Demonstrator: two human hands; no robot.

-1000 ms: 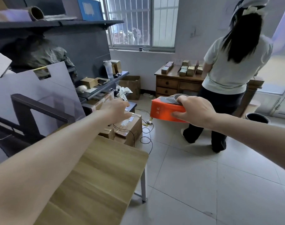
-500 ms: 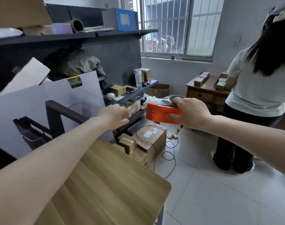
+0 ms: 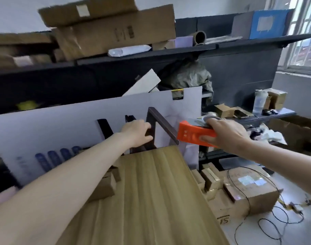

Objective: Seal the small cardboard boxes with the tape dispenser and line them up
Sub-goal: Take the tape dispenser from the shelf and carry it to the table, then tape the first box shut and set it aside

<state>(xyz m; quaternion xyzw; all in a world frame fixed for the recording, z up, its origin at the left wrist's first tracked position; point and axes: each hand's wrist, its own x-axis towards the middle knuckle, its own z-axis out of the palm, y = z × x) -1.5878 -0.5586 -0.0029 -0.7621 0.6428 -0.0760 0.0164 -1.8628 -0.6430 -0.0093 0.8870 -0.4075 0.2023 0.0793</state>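
My right hand (image 3: 225, 134) grips the orange tape dispenser (image 3: 191, 135) in the air, above the far right corner of the wooden table (image 3: 151, 200). My left hand (image 3: 137, 133) reaches over the table with loosely curled fingers and holds nothing. It lies in front of the post of a dark metal frame (image 3: 161, 124). A small cardboard box (image 3: 105, 187) stands at the table's left edge, partly hidden by my left forearm. More small cardboard boxes (image 3: 210, 179) sit on the floor to the right of the table.
A large taped carton (image 3: 248, 193) with black cables (image 3: 275, 225) over it lies on the floor at right. A white board (image 3: 62, 128) leans behind the table. Dark shelving (image 3: 151, 55) holds big cartons; a lower shelf (image 3: 267, 115) carries a bottle and boxes.
My view has swung left: the person and the wooden desk have left the frame. Both hands moved with it, the dispenser still held, and my left hand now overlaps the dark frame.
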